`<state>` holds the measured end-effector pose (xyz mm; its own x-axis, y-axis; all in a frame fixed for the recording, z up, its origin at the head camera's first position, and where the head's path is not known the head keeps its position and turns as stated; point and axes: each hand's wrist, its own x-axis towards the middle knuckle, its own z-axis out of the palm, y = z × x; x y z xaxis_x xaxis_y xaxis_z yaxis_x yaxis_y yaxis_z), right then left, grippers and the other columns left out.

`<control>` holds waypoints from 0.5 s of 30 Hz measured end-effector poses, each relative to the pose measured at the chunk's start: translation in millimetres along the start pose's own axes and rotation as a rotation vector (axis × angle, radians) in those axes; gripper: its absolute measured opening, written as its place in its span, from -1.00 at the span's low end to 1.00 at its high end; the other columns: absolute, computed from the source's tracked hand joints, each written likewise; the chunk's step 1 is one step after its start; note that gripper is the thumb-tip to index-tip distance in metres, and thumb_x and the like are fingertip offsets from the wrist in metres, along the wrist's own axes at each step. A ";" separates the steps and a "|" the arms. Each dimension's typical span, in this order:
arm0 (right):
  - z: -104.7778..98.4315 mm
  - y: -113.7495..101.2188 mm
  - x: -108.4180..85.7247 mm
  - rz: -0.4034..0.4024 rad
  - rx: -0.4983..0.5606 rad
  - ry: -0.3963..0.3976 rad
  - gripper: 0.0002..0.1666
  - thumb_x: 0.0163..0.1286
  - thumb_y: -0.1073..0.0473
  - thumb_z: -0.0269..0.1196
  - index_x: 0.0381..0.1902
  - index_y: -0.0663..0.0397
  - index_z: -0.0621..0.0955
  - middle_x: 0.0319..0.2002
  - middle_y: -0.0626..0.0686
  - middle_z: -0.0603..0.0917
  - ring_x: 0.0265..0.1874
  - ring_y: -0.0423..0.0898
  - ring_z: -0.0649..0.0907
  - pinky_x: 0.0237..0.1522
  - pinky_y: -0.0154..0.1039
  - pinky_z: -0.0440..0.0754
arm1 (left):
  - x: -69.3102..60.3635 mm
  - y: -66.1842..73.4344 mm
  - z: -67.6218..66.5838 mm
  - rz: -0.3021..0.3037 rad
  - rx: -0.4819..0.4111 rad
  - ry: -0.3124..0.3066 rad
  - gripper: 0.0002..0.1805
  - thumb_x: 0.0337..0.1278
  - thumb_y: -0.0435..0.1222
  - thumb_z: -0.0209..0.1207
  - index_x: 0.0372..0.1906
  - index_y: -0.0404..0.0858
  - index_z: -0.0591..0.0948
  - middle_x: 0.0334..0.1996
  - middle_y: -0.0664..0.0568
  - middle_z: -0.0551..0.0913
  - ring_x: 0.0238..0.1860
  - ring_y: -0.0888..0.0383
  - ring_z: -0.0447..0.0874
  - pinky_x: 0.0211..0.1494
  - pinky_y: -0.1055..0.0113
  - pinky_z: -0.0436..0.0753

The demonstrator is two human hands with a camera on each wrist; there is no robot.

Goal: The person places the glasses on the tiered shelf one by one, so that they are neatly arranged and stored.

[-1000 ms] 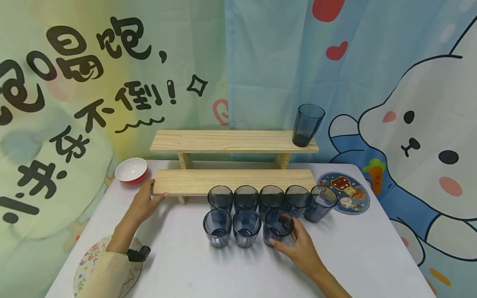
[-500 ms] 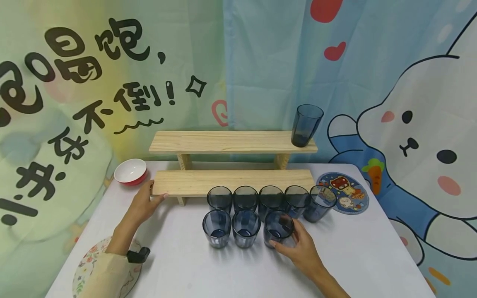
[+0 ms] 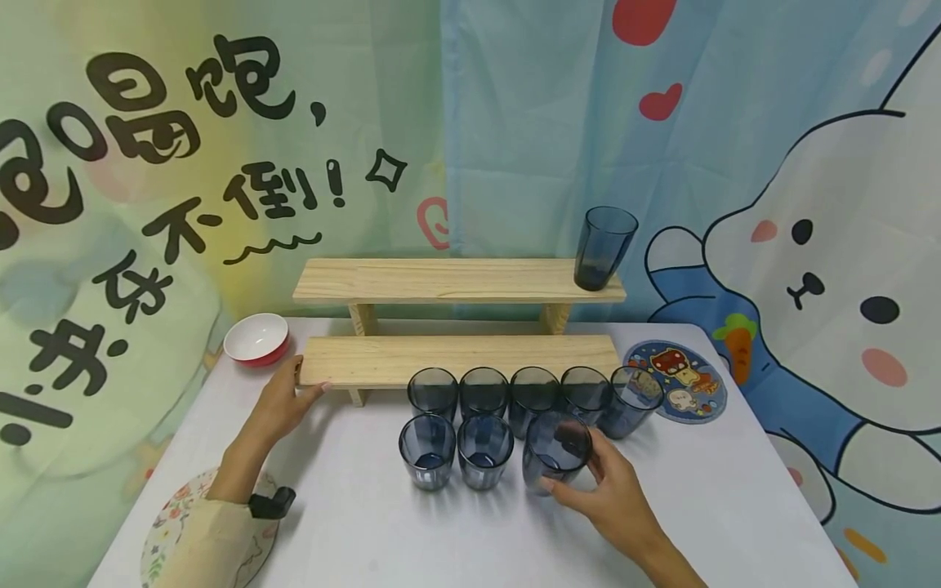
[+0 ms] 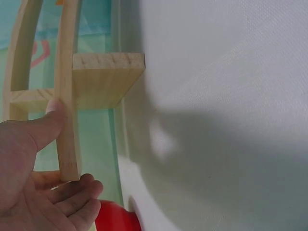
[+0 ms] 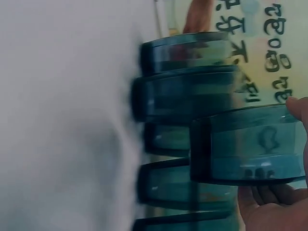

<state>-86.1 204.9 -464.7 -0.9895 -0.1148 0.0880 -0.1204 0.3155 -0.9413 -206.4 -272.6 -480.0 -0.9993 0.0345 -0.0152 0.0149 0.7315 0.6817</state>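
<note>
My left hand (image 3: 283,404) grips the left end of the lower wooden shelf (image 3: 456,359); in the left wrist view its thumb lies on the board (image 4: 67,144) and its fingers are at the end. With thumb and fingers around it, my right hand (image 3: 617,498) holds a blue glass (image 3: 556,457) at the right of the front row. Beside it stand two more front glasses (image 3: 427,457), (image 3: 485,457). Behind them is a row of several glasses (image 3: 483,392). In the right wrist view the held glass (image 5: 250,144) appears nearer than the others.
One glass (image 3: 604,253) stands on the right end of the upper shelf (image 3: 441,280). A red-and-white bowl (image 3: 257,339) is at the back left, a round blue mat (image 3: 698,392) at the back right, and a floral plate or mat (image 3: 165,523) lies under the left forearm.
My right hand and the glass it holds have moved slightly right, away from the neighbouring front glass. The left hand keeps its grip on the shelf end.
</note>
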 end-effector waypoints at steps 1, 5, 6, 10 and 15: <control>-1.7 -4.4 0.6 -0.005 0.002 -0.005 -0.13 0.19 0.17 0.62 0.40 0.17 0.49 0.39 0.18 0.52 0.46 0.17 0.47 0.33 -0.61 0.34 | 0.0 -0.3 -0.5 0.001 0.001 0.000 -0.14 0.49 -0.18 0.28 0.51 -0.65 0.12 0.44 -0.62 0.27 0.48 -0.49 0.24 0.52 -0.34 0.26; -9.6 -23.4 5.4 -0.009 0.002 -0.023 -0.12 0.20 0.17 0.61 0.41 0.18 0.46 0.37 0.19 0.52 0.46 0.17 0.49 0.32 -0.58 0.39 | 0.4 -1.8 -1.4 0.001 0.006 0.001 -0.13 0.49 -0.17 0.28 0.51 -0.67 0.11 0.44 -0.63 0.26 0.48 -0.50 0.24 0.51 -0.35 0.26; -11.8 -28.2 7.4 -0.007 -0.003 -0.026 -0.12 0.21 0.16 0.61 0.41 0.16 0.46 0.37 0.18 0.52 0.46 0.17 0.49 0.32 -0.58 0.39 | 0.5 -2.1 -1.4 0.000 0.006 0.001 -0.13 0.49 -0.18 0.28 0.51 -0.67 0.11 0.44 -0.63 0.26 0.48 -0.50 0.24 0.51 -0.35 0.26; -22.7 -45.7 19.3 -0.044 -0.037 -0.028 -0.11 0.25 0.14 0.59 0.45 0.16 0.42 0.42 0.18 0.47 0.49 0.16 0.46 0.37 -0.52 0.38 | 0.6 -2.6 -0.8 0.003 0.004 0.004 -0.14 0.49 -0.20 0.27 0.51 -0.67 0.11 0.44 -0.63 0.25 0.49 -0.50 0.23 0.52 -0.34 0.25; -38.0 -63.2 40.0 -0.090 -0.103 0.002 -0.09 0.31 0.11 0.55 0.49 0.20 0.39 0.45 0.18 0.44 0.54 0.17 0.39 0.43 -0.46 0.32 | 0.1 -1.4 -0.6 0.020 -0.003 0.010 -0.16 0.49 -0.24 0.26 0.50 -0.69 0.11 0.44 -0.64 0.25 0.49 -0.50 0.22 0.53 -0.34 0.24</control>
<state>-121.1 216.2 -389.3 -0.9744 -0.1457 0.1713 -0.2163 0.3991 -0.8910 -206.6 -274.0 -480.6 -0.9991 0.0422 0.0061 0.0350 0.7286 0.6840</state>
